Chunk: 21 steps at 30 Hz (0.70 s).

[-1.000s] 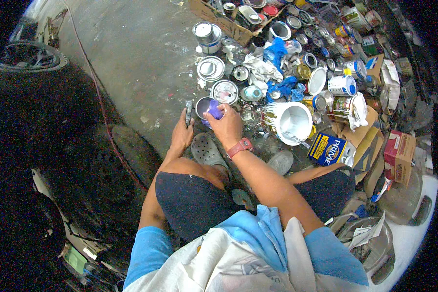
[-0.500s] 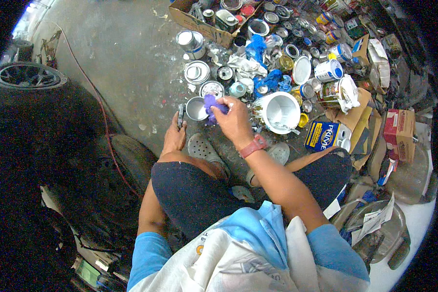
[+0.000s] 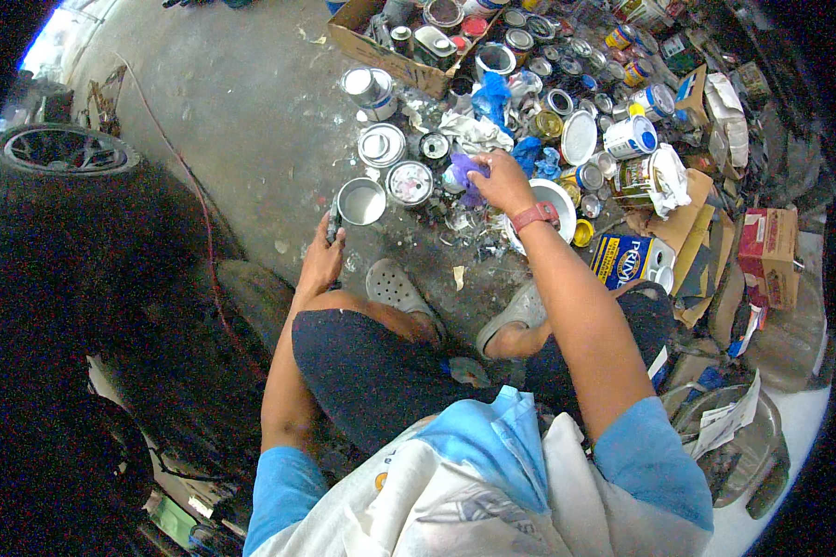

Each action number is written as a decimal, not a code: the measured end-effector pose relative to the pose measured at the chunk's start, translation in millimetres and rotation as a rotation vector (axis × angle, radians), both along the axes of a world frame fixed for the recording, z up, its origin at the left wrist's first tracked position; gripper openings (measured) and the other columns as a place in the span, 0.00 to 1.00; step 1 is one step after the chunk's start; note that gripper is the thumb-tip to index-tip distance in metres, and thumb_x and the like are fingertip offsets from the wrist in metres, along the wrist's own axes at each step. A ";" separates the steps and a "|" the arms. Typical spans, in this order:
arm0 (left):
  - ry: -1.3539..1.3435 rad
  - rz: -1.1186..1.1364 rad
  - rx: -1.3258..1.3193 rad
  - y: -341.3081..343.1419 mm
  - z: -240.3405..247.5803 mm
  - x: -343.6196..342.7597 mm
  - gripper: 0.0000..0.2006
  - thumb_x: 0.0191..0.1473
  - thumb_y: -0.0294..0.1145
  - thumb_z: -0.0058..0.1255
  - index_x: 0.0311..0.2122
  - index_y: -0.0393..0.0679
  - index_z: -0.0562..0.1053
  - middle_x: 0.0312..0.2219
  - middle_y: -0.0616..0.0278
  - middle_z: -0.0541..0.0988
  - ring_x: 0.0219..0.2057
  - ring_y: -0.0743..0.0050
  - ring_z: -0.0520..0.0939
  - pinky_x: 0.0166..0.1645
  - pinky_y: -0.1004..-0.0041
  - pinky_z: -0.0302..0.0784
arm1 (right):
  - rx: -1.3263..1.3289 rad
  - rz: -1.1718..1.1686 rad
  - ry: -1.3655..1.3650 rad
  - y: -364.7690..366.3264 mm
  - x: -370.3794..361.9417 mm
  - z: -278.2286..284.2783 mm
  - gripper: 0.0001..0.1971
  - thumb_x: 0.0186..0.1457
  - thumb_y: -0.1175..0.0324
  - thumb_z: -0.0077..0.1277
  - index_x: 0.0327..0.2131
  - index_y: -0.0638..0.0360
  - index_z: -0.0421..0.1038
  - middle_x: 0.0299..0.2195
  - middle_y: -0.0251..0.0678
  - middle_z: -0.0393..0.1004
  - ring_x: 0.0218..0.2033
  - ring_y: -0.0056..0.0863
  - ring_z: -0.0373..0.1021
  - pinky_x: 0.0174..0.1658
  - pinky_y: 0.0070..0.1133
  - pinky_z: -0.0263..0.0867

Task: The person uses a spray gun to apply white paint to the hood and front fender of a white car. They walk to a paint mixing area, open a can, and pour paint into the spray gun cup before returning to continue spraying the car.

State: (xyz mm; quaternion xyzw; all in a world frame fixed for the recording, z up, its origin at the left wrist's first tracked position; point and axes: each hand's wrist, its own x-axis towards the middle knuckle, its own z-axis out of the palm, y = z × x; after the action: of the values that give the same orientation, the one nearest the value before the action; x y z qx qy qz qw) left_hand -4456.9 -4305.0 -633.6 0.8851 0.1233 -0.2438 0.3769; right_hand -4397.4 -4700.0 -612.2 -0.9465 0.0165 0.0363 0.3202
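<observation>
My left hand [image 3: 320,260] is closed around the dark grey metal handle [image 3: 333,223] of a round silver cup [image 3: 361,201]. The cup tilts up toward me, its pale inside showing. Further right, my right hand [image 3: 506,184] pinches a crumpled purple rag [image 3: 468,181]. The rag hangs over a small pale jar, mostly hidden behind it. Between the two hands stands a paint-stained can [image 3: 410,183]. Beneath my right wrist is a white bucket [image 3: 555,197], partly covered by my arm.
Lidded cans [image 3: 381,146] stand beyond the cup. A cardboard box [image 3: 390,51] of cans, blue plastic [image 3: 492,100] and many tins crowd the far right. A wheel [image 3: 65,153] and a red hose [image 3: 181,167] lie left. My clogs [image 3: 401,288] rest on the stained floor.
My right hand has moved right with the purple rag, away from the cup to the small jar. My left hand has shifted slightly left, and the cup's inside shows more.
</observation>
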 end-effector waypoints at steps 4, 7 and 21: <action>0.016 0.032 -0.064 16.2 -0.4 3.9 0.33 0.71 0.49 0.49 0.75 0.51 0.57 0.49 0.44 0.84 0.51 0.51 0.85 0.57 0.58 0.77 | 0.022 0.008 0.012 -8.9 -0.1 -18.2 0.26 0.52 0.56 0.66 0.52 0.60 0.79 0.50 0.54 0.78 0.55 0.53 0.73 0.61 0.41 0.69; -0.028 0.059 -0.161 26.9 3.5 10.8 0.34 0.71 0.49 0.51 0.75 0.46 0.58 0.50 0.47 0.84 0.52 0.59 0.84 0.57 0.61 0.77 | 0.039 0.062 0.075 -10.5 3.8 -20.8 0.35 0.53 0.49 0.66 0.58 0.65 0.74 0.55 0.56 0.77 0.58 0.50 0.73 0.64 0.38 0.67; -0.062 -0.042 -0.312 1.3 86.2 51.0 0.20 0.72 0.46 0.51 0.60 0.43 0.71 0.39 0.62 0.83 0.40 0.71 0.80 0.45 0.69 0.73 | 0.020 -0.014 0.132 -38.8 18.0 104.8 0.62 0.50 0.36 0.66 0.73 0.71 0.48 0.68 0.69 0.58 0.68 0.60 0.61 0.70 0.44 0.61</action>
State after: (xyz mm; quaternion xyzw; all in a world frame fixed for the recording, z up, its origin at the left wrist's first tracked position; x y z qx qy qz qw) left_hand -4405.9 -4303.7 -547.4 0.8253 0.0538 -0.2405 0.5080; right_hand -4379.4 -4738.7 -507.4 -0.9386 0.0440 0.0967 0.3281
